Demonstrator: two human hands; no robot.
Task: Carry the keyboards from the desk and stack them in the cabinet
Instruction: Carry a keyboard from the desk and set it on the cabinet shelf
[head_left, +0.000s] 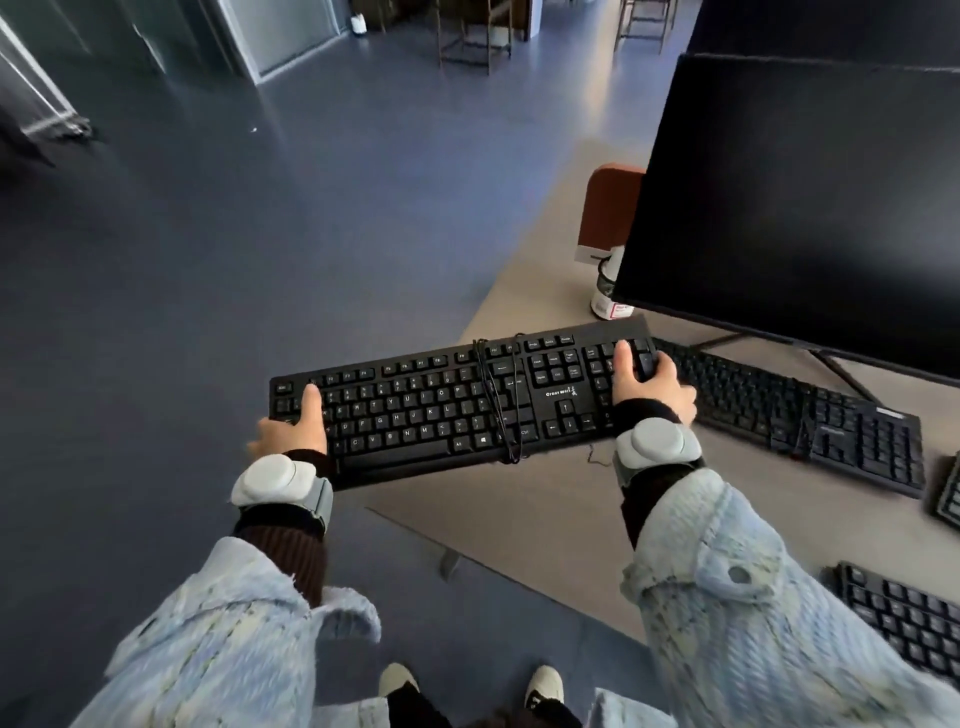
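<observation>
I hold a black keyboard (441, 405) level in front of me, its cable wound around its middle. My left hand (296, 428) grips its left end, thumb on the keys. My right hand (652, 384) grips its right end over the number pad. The keyboard hangs partly past the left corner of the grey desk (519, 291). A second black keyboard (810, 415) lies on the desk under the monitor. Part of another keyboard (904, 618) shows at the lower right, and an edge of one more (949, 493) at the right border. No cabinet is in view.
A large dark monitor (800, 197) stands on the desk at the right. Beside it are a brown and white box (608, 213) and a small white bottle (608, 291). Open blue floor (234, 260) spreads to the left; stools (472, 36) stand far back.
</observation>
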